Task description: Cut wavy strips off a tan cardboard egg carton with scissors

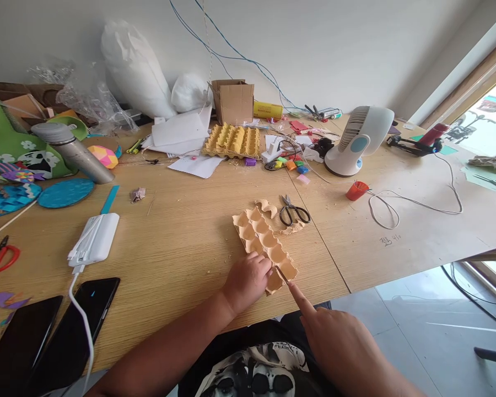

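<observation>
A tan cardboard egg carton lies cups-up near the table's front edge, set at a slant. My left hand grips its near left side with curled fingers. In my right hand is a thin-bladed knife, the index finger stretched along the blade's back and the handle hidden in the palm. The blade's tip touches the carton between the nearest cups. Just beyond the carton lie black-handled scissors, a curved cut-off carton piece and a torn carton strip.
Farther back are a yellow egg tray, a cardboard box, a white fan and a red cup. To the left lie a white power bank, two phones, red scissors and a grey bottle.
</observation>
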Demonstrator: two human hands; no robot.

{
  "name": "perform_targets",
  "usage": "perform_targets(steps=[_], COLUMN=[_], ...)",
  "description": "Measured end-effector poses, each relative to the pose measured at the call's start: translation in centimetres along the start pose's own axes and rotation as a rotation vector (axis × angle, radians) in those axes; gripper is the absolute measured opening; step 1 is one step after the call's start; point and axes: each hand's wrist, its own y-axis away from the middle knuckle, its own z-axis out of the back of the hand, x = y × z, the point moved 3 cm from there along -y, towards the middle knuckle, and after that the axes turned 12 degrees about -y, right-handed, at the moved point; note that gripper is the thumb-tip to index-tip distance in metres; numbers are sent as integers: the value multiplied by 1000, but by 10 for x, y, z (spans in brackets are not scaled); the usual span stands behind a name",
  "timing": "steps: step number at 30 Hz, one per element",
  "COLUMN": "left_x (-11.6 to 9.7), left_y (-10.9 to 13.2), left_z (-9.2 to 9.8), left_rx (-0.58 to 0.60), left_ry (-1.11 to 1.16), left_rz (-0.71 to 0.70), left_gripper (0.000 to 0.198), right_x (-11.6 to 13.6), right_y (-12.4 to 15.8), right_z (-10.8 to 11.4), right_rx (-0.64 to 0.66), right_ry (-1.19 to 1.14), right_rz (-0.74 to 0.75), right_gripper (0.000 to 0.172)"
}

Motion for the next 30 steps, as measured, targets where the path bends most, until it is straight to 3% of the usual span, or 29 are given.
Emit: perform_targets(steps=[4, 11, 19, 24, 30], left_x=[0, 2, 2, 2, 2], left_y=[-1, -1, -1, 0, 1], left_z=[-1, -4, -4, -3, -2], left_rx=[-6, -9, -14, -42, -26], left_ry=[1, 12, 21, 18, 17], left_rz=[-9, -24, -28, -41, -30], left_gripper=[17, 13, 16, 18, 15], right_x=[-2, -1, -10, -8, -5], right_y=[4, 5, 15, 8, -1], right_z=[-4, 0, 8, 15, 4], right_rx=[-39, 32, -97, -211, -287], right_ry=[7, 74, -80, -134, -111], right_rz=[19, -12, 49, 73, 118], right_gripper=[91, 89, 67, 64, 62])
